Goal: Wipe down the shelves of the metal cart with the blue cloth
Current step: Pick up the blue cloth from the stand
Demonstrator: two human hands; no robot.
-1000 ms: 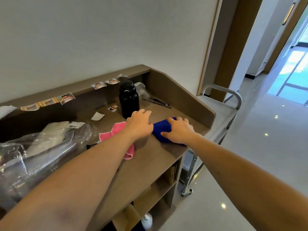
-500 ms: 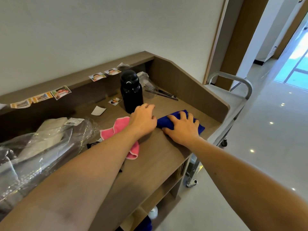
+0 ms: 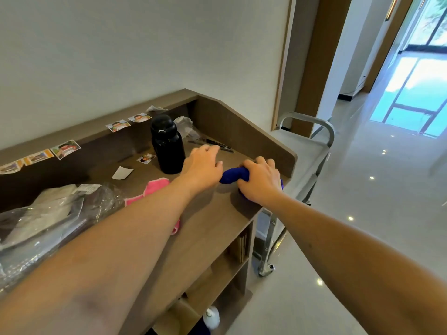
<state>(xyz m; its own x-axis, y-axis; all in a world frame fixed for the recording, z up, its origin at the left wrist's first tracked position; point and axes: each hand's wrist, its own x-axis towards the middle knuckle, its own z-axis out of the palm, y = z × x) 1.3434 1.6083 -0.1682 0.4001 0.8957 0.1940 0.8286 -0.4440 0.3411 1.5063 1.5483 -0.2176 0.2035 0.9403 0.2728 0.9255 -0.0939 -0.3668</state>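
Blue cloth bunched on table near right edge; my right hand is gripping it, left hand hovering relaxed, empty. Pickup step; next I'm carrying it to the metal cart just beside.

Right hand grips bunched blue cloth near right end of brown desk. Left hand rests palm down just beside cloth, fingers loosely curled, holding nothing. Black bottle upright behind left hand. Pink cloth partly under left forearm. Metal cart stands beyond desk end, on glossy floor.
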